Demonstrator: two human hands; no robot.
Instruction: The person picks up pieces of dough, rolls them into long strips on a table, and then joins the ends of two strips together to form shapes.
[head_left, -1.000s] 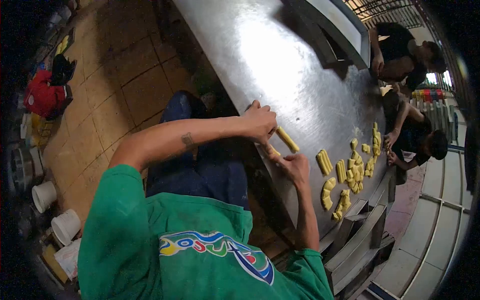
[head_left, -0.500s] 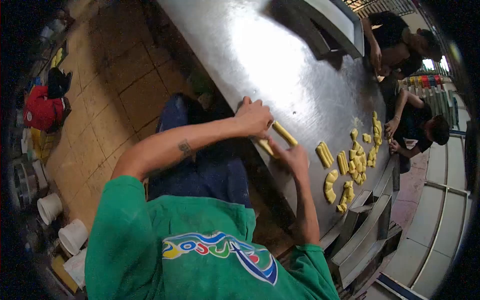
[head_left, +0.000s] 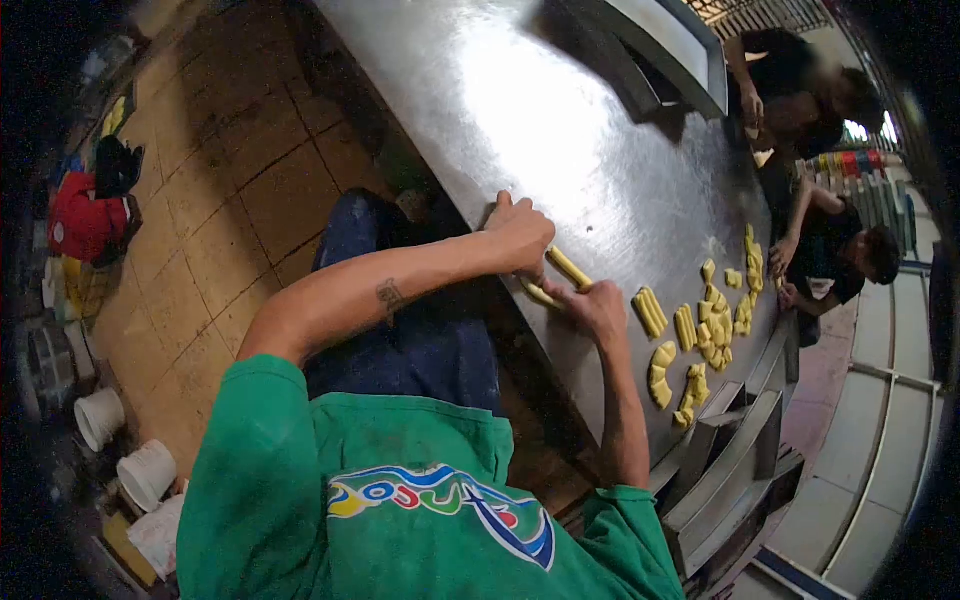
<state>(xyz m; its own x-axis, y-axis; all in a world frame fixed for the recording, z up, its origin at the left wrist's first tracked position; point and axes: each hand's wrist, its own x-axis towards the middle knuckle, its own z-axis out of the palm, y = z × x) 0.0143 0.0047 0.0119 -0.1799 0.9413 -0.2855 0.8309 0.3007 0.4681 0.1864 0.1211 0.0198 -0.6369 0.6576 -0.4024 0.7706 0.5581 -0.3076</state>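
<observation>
A strip of yellow dough (head_left: pixel 540 292) lies at the near edge of the metal table, between my two hands. My left hand (head_left: pixel 520 237) is curled over its far end, knuckles up, so the fingertips are partly hidden. At the other end my right hand (head_left: pixel 597 307) closes on the strip with thumb and fingers. Just beyond them, a second straight dough roll (head_left: pixel 570 266) rests on the metal, close to both hands. To the right are several dough rolls side by side (head_left: pixel 649 312) and a heap of cut dough pieces (head_left: pixel 715 330).
The shiny metal table (head_left: pixel 600 190) stretches away from me. Metal trays stand at its far end (head_left: pixel 670 50) and at the right corner (head_left: pixel 735 460). Two people in dark clothes work along the opposite side, one person's hand (head_left: pixel 783 255) beside dough. White buckets (head_left: pixel 147 472) stand on the left.
My right hand has shifted slightly up and toward the left hand, its fingers now closer on the strip. My left hand has moved slightly right. The other dough stays put.
</observation>
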